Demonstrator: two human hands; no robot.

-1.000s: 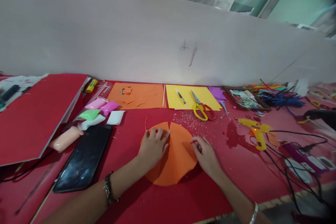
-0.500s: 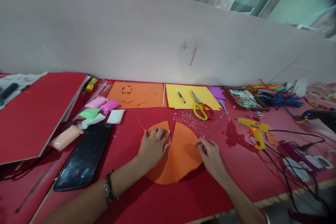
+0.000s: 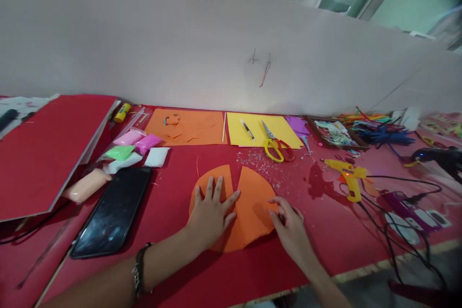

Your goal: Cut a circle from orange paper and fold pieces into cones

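On the red tabletop (image 3: 173, 279), a black smartphone (image 3: 111, 211) lies left of the orange paper disc (image 3: 254, 202), which sits near the front edge, slit open at the top. The left hand (image 3: 210, 211) presses flat on the disc's left part, its fingers spread apart. At the disc's right edge is the right hand (image 3: 288, 224), fingers curled; I can't tell whether they pinch the paper. Beyond lie scissors (image 3: 276, 147), and farther right, a yellow glue gun (image 3: 348, 176).
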